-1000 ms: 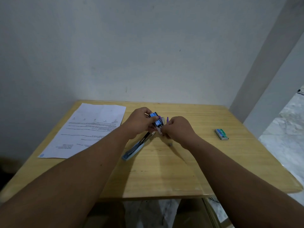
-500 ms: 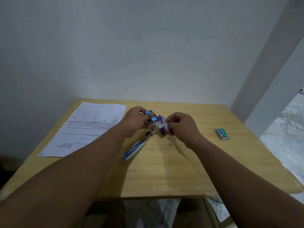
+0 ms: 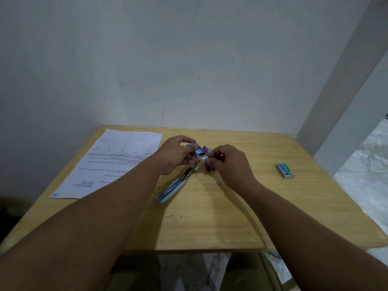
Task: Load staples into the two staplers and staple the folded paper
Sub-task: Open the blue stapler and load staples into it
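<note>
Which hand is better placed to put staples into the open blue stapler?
Right hand, probably: its fingertips are at the white tray of the staple box, which the left hand grips, just above the blue stapler.

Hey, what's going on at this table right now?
A person sits at a light wooden table. The left hand holds a small blue and black staple box, and the right hand pulls at its white inner tray. A light blue stapler lies flipped open below, a purple stapler beside it. A printed white sheet lies unfolded; a green staple box sits apart.
</note>
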